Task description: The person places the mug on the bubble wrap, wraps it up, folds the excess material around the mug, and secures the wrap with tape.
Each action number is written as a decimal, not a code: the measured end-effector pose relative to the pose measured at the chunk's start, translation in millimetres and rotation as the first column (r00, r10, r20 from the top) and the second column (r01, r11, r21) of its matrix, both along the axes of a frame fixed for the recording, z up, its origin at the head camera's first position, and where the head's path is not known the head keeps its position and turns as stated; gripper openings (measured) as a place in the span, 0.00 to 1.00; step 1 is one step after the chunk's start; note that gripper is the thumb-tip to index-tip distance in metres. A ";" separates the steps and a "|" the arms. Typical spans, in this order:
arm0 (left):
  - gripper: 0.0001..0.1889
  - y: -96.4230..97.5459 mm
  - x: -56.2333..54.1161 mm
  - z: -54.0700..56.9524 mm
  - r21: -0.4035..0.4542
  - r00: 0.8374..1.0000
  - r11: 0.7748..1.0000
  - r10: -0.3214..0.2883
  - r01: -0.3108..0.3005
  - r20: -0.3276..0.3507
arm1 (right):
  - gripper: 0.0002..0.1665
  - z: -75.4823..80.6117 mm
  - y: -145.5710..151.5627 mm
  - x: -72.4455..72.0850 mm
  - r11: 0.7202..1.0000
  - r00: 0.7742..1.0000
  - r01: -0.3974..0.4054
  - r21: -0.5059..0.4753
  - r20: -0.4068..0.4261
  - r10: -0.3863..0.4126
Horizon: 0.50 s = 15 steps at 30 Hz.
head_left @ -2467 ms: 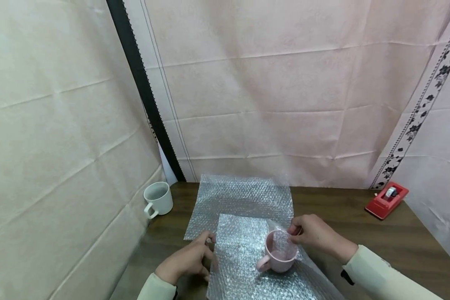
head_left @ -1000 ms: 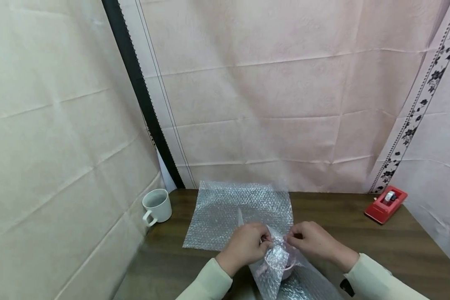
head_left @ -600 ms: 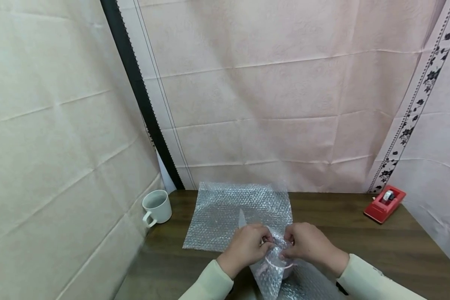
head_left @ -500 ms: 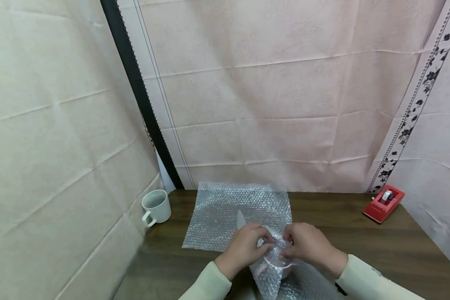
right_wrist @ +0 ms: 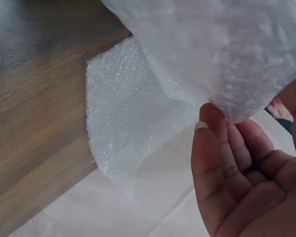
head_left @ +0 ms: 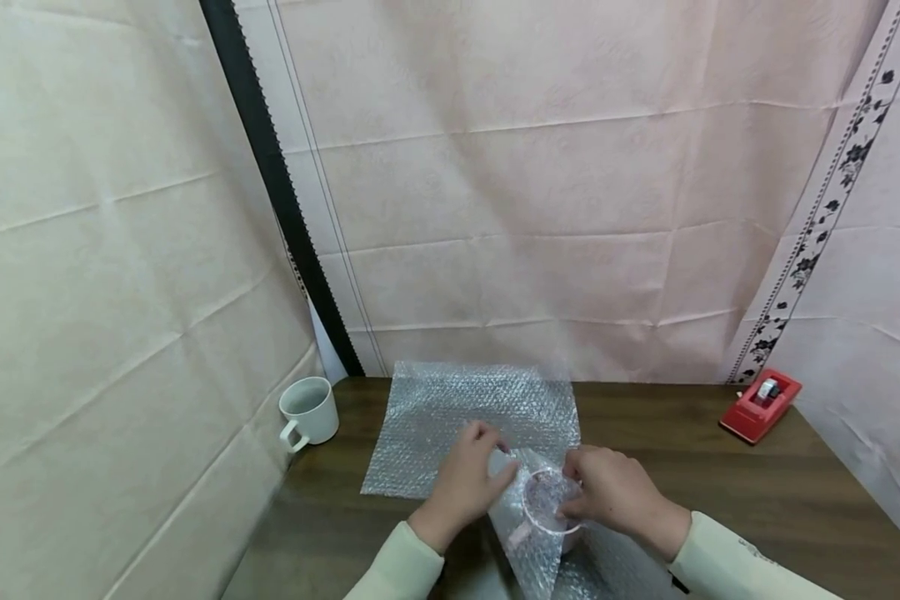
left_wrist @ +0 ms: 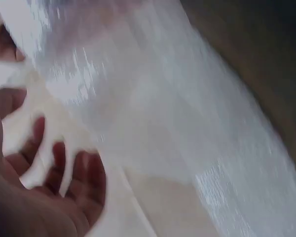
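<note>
A pink mug (head_left: 571, 542) stands on the near sheet of bubble wrap, partly veiled by a flap of that bubble wrap (head_left: 534, 560) folded over its mouth. My right hand (head_left: 622, 497) pinches the wrap at the mug's right rim; in the right wrist view, curled fingers (right_wrist: 222, 153) meet the wrap's lower edge. Just left of the mug, my left hand (head_left: 461, 482) has its fingers parted and holds nothing. The left wrist view shows its fingers (left_wrist: 91, 173) loosely bent beside the blurred wrap (left_wrist: 153, 108).
A second bubble wrap sheet (head_left: 412, 442) lies flat behind the hands, against the back cloth (head_left: 525, 250). To the left, near the side cloth, is a white mug (head_left: 311, 412). A red tape dispenser (head_left: 757, 408) sits at the wooden table's far right.
The near wrap's left side has been lifted and folded over the pink mug. My left hand has since let go of it and drawn back left; my right hand stays at the rim.
</note>
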<state>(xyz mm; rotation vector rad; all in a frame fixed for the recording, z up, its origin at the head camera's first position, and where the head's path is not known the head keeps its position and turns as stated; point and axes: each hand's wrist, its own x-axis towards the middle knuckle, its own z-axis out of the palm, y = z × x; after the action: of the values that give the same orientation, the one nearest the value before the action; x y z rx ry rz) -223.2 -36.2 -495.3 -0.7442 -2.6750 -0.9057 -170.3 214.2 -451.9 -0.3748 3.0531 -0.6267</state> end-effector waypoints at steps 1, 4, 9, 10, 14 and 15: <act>0.16 -7.1 -4.3 0.8 0.017 0.998 0.998 0.054 -0.055 0.042 | 0.28 -0.7 -0.2 -0.2 1.000 1.000 -0.002 0.001 -0.008 0.002; 0.29 -29.2 -20.6 1.9 0.010 0.960 0.979 0.200 -0.206 0.194 | 0.29 -1.7 -0.6 -0.8 1.000 1.000 -0.001 0.005 -0.019 0.001; 0.51 -51.6 -40.5 -4.3 0.055 0.837 0.967 0.184 -0.247 0.515 | 0.29 -1.3 0.0 -1.3 1.000 1.000 -0.002 0.002 -0.023 0.003; 0.52 -52.9 -42.0 -5.4 0.079 0.812 0.967 0.159 -0.244 0.561 | 0.29 -1.3 0.3 -1.2 1.000 1.000 -0.002 0.000 -0.023 0.002; 0.44 -53.2 -41.5 -7.6 0.149 0.781 0.966 0.076 -0.212 0.620 | 0.29 -1.7 0.7 -0.1 1.000 1.000 0.004 -0.004 -0.026 -0.004; 0.40 -52.8 -40.9 -8.3 0.164 0.781 0.964 0.062 -0.207 0.622 | 0.29 -1.9 0.6 -0.1 1.000 1.000 0.003 -0.006 -0.026 -0.003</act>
<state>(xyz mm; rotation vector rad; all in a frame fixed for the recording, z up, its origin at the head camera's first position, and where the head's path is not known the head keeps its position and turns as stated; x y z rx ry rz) -264.1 -89.0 -503.6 -0.2074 -3.0149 -1.6079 -170.4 214.8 -453.8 -0.3812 3.0778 -0.6359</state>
